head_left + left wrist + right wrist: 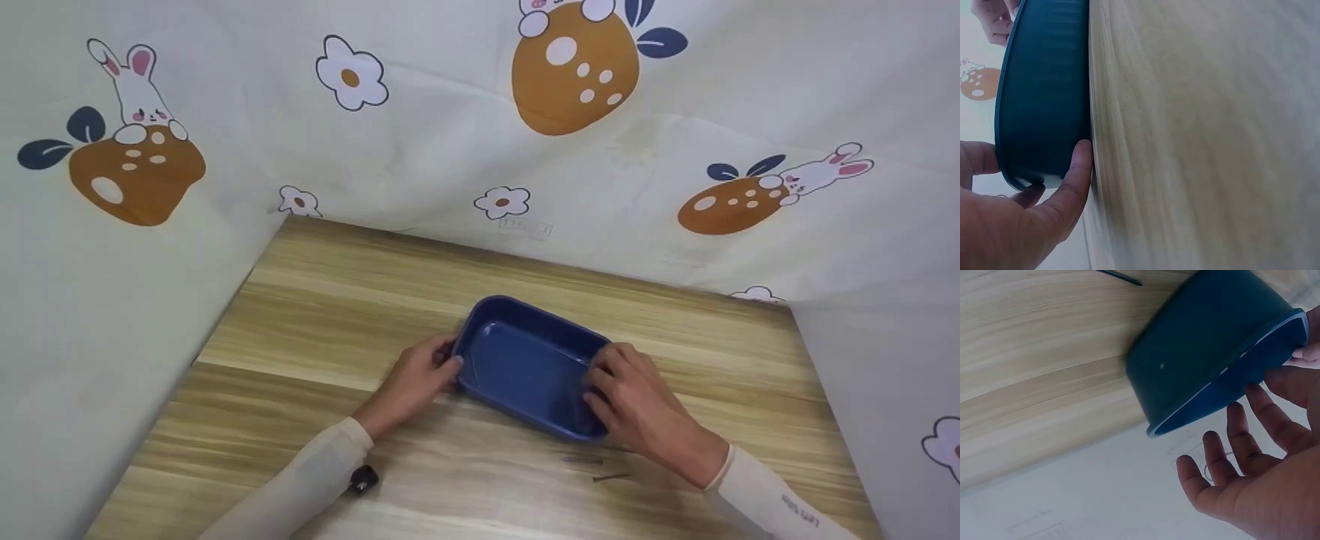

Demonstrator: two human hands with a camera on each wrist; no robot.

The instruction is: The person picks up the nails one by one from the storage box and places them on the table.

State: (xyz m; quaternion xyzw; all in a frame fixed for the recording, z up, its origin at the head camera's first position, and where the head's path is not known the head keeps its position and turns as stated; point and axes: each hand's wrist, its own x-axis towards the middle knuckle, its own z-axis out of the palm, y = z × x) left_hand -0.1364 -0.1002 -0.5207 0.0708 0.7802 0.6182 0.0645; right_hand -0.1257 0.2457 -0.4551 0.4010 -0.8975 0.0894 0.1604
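Note:
A deep blue rectangular tray (525,367) with rounded corners sits at a slant on the wooden table, its inside bare. At its left end my left hand (416,379) holds the tray, thumb and fingers spread around the corner; in the left wrist view one finger (1075,169) reaches low along the wall, close to the table. My right hand (637,397) is over the right end, fingers bent loosely above the inside. In the right wrist view those fingers (1241,439) are spread, with fingertips right at the rim.
Two thin, dark, nail-like pieces, one (583,459) behind the other (611,477), lie in front of the tray's right end. A small black object (364,480) is beside the left sleeve. Patterned cloth (420,150) walls in the table (322,300) at the back and sides.

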